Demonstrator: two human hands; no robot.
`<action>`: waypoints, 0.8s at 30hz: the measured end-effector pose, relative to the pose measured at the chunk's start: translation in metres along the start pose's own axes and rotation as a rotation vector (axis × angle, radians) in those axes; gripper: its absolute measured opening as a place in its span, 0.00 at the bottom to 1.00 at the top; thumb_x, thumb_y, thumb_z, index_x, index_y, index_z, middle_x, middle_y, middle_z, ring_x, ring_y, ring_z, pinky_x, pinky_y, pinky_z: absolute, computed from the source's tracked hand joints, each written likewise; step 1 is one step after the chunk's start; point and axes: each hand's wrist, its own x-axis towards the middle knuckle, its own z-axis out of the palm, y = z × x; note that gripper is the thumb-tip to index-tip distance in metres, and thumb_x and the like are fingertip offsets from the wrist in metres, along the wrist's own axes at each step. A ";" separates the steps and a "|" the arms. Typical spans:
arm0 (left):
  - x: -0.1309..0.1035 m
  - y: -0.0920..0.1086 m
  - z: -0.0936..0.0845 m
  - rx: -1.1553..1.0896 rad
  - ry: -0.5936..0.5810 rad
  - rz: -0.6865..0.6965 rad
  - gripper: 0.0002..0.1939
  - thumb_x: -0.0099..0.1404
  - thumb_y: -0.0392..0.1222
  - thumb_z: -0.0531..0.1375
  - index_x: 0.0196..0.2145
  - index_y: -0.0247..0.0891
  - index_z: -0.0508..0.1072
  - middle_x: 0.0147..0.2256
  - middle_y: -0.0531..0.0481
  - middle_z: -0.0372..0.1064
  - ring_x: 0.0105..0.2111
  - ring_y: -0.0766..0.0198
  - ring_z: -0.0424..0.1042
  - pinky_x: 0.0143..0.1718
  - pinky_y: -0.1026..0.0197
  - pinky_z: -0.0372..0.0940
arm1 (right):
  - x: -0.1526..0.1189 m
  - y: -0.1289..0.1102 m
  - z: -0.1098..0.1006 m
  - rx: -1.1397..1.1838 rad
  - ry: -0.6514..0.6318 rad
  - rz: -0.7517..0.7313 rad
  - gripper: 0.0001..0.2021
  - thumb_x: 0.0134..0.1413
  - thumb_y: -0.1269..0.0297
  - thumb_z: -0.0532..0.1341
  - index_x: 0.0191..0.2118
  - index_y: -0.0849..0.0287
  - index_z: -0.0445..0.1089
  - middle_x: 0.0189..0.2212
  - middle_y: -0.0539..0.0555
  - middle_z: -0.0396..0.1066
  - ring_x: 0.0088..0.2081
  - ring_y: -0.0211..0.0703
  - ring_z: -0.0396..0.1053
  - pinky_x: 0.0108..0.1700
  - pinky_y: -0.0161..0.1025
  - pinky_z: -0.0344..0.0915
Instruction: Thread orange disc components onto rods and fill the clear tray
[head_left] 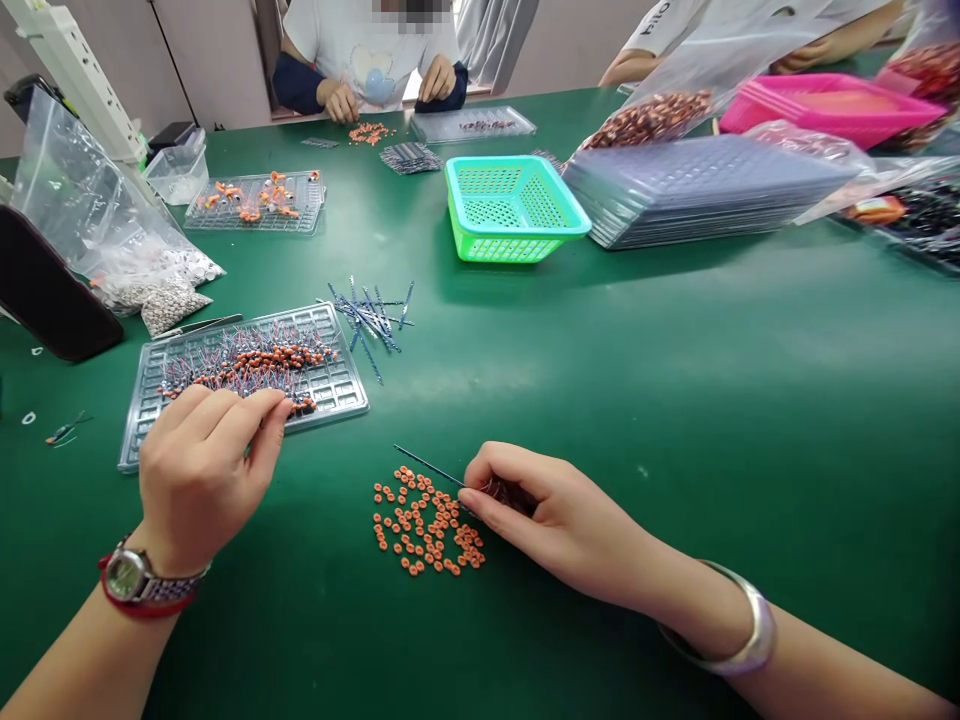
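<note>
Lower left, the left hand (202, 470) pinches, its load unclear. The right hand (562, 525) pinches a strip (427, 465), best kept steady.

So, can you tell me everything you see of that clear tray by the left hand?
The clear tray is shallow and rectangular, apparently plastic, with a grid of pockets. It lies flat on the green table, slightly turned. Small wiry, orange-tipped parts cover much of it. The left hand hides some of its near edge; whether they touch is unclear.
</note>
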 end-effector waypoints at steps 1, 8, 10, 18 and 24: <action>0.000 0.000 0.000 -0.002 0.000 -0.002 0.08 0.57 0.35 0.65 0.37 0.36 0.73 0.23 0.51 0.69 0.25 0.61 0.63 0.30 0.56 0.62 | 0.000 0.000 0.000 -0.003 0.002 -0.003 0.09 0.59 0.68 0.54 0.27 0.57 0.61 0.22 0.48 0.61 0.23 0.36 0.57 0.24 0.33 0.56; 0.001 0.001 0.000 -0.018 -0.003 -0.010 0.09 0.57 0.34 0.65 0.37 0.37 0.73 0.24 0.50 0.69 0.25 0.60 0.64 0.30 0.56 0.63 | 0.000 0.000 0.000 -0.044 0.005 -0.015 0.09 0.59 0.69 0.54 0.27 0.57 0.61 0.22 0.48 0.61 0.22 0.36 0.57 0.23 0.33 0.56; 0.001 0.001 0.000 -0.012 -0.001 -0.012 0.09 0.57 0.34 0.65 0.37 0.37 0.73 0.24 0.50 0.69 0.26 0.60 0.64 0.30 0.56 0.63 | -0.001 0.000 0.001 -0.068 0.014 -0.025 0.09 0.59 0.69 0.54 0.27 0.57 0.61 0.22 0.48 0.61 0.22 0.36 0.57 0.23 0.33 0.56; 0.000 0.003 -0.001 -0.004 -0.008 -0.011 0.08 0.58 0.35 0.64 0.37 0.37 0.73 0.24 0.50 0.69 0.25 0.60 0.63 0.29 0.55 0.63 | -0.004 -0.003 0.008 -0.244 0.050 -0.124 0.08 0.61 0.72 0.51 0.30 0.57 0.58 0.25 0.49 0.60 0.24 0.37 0.57 0.25 0.34 0.56; 0.002 0.007 -0.002 -0.009 -0.023 -0.021 0.07 0.60 0.37 0.62 0.38 0.39 0.72 0.25 0.51 0.69 0.25 0.60 0.63 0.29 0.55 0.63 | -0.007 -0.002 0.015 -0.302 0.092 -0.179 0.07 0.62 0.73 0.51 0.32 0.56 0.57 0.26 0.50 0.59 0.25 0.38 0.58 0.27 0.35 0.58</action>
